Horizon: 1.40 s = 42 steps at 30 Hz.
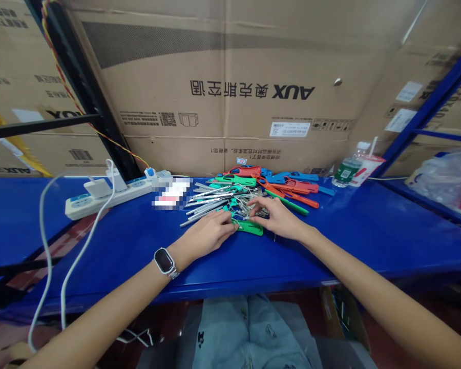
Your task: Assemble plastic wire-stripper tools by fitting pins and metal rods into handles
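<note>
Over tabletop (353,236), left hand (215,228) curled at green piece (253,228), right hand (273,217) half-curled, grips unclear

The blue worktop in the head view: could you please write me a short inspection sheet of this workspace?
Surface: blue worktop, bare toward the front right.
Work items: silver rods piled with tangled small parts; red, orange, blue and green plastic pieces heaped behind and to the right; one green piece between the hands.
Clutter: bottle and cup at the back right; a pixelated patch left of the heap, contents unreadable.
Hands: left hand at the green piece; right hand beside it; exact grips unclear.
Cables: white cables and a power strip on the left.
Surroundings: cardboard boxes behind; plastic bag at the far right.
</note>
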Motion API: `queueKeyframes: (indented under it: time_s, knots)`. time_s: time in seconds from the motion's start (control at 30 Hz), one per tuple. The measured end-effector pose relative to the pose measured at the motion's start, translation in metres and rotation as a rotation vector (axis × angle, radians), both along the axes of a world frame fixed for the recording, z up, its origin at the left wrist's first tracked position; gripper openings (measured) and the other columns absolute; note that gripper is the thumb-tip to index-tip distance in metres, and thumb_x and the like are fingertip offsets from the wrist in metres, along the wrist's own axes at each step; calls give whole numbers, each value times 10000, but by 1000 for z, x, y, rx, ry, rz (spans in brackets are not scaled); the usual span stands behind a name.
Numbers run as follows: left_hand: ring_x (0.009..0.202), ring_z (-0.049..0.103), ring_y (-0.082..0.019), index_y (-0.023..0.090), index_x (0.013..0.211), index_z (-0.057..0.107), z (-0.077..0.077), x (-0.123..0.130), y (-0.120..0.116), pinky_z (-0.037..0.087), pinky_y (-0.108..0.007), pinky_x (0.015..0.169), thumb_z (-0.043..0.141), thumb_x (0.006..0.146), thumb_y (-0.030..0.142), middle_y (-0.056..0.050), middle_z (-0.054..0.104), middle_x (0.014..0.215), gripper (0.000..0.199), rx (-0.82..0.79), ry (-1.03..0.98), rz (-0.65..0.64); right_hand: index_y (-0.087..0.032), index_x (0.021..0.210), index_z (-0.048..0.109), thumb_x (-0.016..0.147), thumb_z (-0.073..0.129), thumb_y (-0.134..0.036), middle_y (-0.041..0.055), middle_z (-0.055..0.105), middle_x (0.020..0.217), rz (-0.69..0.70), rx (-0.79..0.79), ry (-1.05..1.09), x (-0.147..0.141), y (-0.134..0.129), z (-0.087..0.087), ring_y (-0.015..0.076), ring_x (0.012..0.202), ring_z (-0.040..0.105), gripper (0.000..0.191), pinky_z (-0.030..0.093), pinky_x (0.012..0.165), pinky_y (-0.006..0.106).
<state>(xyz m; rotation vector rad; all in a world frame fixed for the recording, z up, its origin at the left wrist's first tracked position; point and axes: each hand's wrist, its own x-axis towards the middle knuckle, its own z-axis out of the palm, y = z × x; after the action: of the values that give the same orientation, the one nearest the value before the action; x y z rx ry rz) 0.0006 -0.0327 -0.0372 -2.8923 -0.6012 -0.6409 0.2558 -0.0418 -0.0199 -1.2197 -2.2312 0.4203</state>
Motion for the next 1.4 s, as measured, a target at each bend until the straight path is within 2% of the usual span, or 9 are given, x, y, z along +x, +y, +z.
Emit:
queueKeyframes:
  time_s: [0.1, 0.2, 0.37, 0.43, 0.57, 0.7, 0.97, 1.17, 1.4]
  knots:
    - [815, 566, -189, 159, 962, 740, 1, 0, 0, 492, -328, 737, 404, 1096, 274, -73, 599, 887, 380, -3, -3, 2, -204, 1072, 625, 896, 710, -241, 45, 754, 996, -13, 11, -47, -1, -3, 0, 235, 990, 677, 199, 419, 970, 470]
    - [817, 565, -193, 161, 954, 743, 2, 1, -1, 492, -333, 732, 393, 1099, 280, -77, 597, 887, 397, -6, 2, 5, -211, 1072, 635, 890, 718, -232, 46, 745, 996, -17, 16, -105, -2, -4, -2, 251, 1009, 661, 201, 405, 960, 480]
    - [809, 564, -192, 165, 969, 746, 1, 0, 0, 497, -334, 720, 387, 1101, 284, -75, 602, 886, 401, 8, 0, -2, -206, 993, 670, 901, 728, -282, 43, 753, 981, -17, 102, -2, -8, -6, -3, 223, 958, 677, 133, 413, 957, 432]
    - [810, 568, -189, 164, 969, 743, 1, 0, 1, 498, -331, 722, 396, 1098, 278, -70, 602, 881, 387, 29, 10, -2, -208, 968, 690, 905, 734, -265, 37, 764, 978, 10, 141, -22, -12, -8, -4, 220, 964, 680, 95, 414, 948, 416]
    - [807, 579, -190, 162, 946, 739, 0, 0, 1, 505, -331, 728, 418, 1091, 266, -66, 613, 870, 367, 71, 11, 6, -210, 990, 738, 950, 702, -265, 49, 779, 1003, 62, 247, -140, -17, -13, -11, 239, 999, 669, 77, 422, 897, 419]
    - [794, 591, -190, 157, 941, 733, 0, 0, 1, 512, -329, 725, 430, 1085, 262, -68, 628, 868, 352, 99, 18, 1, -216, 1019, 777, 972, 674, -277, 65, 774, 1026, 50, 328, -152, -15, -15, -19, 244, 990, 657, 129, 466, 860, 417]
    - [861, 631, -215, 145, 1072, 685, -3, 1, 4, 550, -359, 782, 493, 1059, 253, -73, 658, 929, 220, 36, -6, 20, -252, 1176, 770, 985, 633, -211, 69, 763, 1094, 88, 309, -143, -8, -18, -24, 248, 1011, 660, 239, 528, 876, 449]
    - [897, 637, -220, 154, 1114, 656, -3, 0, 4, 556, -365, 810, 523, 1044, 240, -78, 658, 987, 174, -16, -23, 19, -244, 1134, 790, 963, 642, -155, 61, 783, 1050, 107, 347, -54, -8, -16, -28, 229, 951, 676, 243, 559, 875, 425]
    - [892, 626, -224, 153, 1119, 666, -4, 0, 5, 555, -372, 793, 508, 1050, 251, -82, 646, 990, 198, -10, -23, 8, -246, 1102, 798, 946, 663, -138, 44, 791, 1079, 96, 333, -39, -8, -15, -29, 234, 981, 688, 233, 564, 892, 431]
